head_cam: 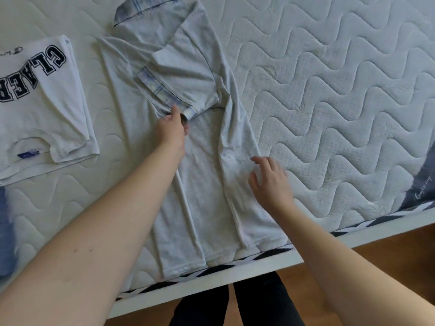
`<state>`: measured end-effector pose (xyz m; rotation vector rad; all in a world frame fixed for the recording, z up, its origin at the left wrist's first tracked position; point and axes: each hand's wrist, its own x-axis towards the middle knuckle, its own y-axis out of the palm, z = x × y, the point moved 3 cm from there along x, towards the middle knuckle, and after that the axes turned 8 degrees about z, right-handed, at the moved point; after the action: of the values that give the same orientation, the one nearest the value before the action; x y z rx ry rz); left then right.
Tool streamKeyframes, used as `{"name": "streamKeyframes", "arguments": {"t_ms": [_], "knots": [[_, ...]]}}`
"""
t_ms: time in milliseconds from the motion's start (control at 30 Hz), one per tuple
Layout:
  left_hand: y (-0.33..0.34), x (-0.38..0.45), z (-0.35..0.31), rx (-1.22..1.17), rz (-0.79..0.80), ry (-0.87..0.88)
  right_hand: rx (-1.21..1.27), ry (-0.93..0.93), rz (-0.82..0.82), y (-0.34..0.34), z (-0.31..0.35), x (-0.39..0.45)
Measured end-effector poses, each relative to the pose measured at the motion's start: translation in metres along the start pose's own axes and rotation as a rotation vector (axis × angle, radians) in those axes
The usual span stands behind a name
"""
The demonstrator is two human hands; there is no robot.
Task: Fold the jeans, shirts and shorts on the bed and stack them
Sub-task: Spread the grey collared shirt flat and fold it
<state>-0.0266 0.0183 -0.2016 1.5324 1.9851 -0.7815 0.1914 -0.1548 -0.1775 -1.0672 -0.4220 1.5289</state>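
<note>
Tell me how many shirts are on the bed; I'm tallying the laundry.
2: a grey shirt lies mid-bed under both hands; a folded white lettered shirt lies to its left. Cloth at both frame edges is unidentifiable.

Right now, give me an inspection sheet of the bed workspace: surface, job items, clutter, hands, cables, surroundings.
Surface: quilted white mattress, striped trim along its near edge.
Job items: pale grey shirt lies flat, hem at the near edge, one sleeve with a plaid cuff folded across the chest; folded white lettered shirt lies to its left, apart from it.
Clutter: blue garment at the left edge; dark fabric with script at the right edge.
Hands: left hand pinches the sleeve at the cuff; right hand open, blurred, over the shirt's right side.
Cables: nothing seen.
Surroundings: wooden floor; person's dark-clad legs at the bed edge.
</note>
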Motion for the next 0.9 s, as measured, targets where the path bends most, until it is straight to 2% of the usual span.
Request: {"name": "streamKeyframes", "arguments": {"t_ms": [100, 167, 300, 433, 500, 600, 667, 733, 833, 900], "knots": [[0.007, 0.018, -0.027, -0.267, 0.16, -0.295, -0.033, -0.041, 0.055, 0.001, 0.02, 0.033], [0.012, 0.02, -0.039, -0.296, 0.192, -0.33, -0.041, -0.058, 0.093, 0.004, 0.028, 0.046], [0.012, 0.014, -0.051, -0.152, 0.225, -0.373, -0.103, -0.091, 0.174, 0.009, 0.032, 0.057], [-0.005, 0.015, -0.063, 0.096, 0.241, -0.255, -0.138, -0.086, 0.189, 0.012, 0.03, 0.06], [-0.019, 0.019, -0.071, 0.22, 0.161, -0.074, -0.142, -0.08, 0.183, 0.012, 0.029, 0.06], [-0.041, 0.026, -0.082, 0.263, 0.049, 0.295, -0.161, -0.069, 0.185, 0.013, 0.029, 0.06], [-0.053, 0.029, -0.081, 0.273, 0.021, 0.406, -0.176, -0.052, 0.18, 0.013, 0.031, 0.061], [-0.059, 0.036, -0.071, 0.305, 0.056, 0.376, -0.184, -0.04, 0.162, 0.012, 0.034, 0.063], [-0.061, 0.05, -0.05, 0.52, 0.19, 0.224, -0.191, -0.02, 0.132, 0.008, 0.038, 0.071], [-0.066, 0.058, -0.048, 0.615, 0.137, 0.176, -0.187, 0.002, 0.107, 0.004, 0.042, 0.079]]}}
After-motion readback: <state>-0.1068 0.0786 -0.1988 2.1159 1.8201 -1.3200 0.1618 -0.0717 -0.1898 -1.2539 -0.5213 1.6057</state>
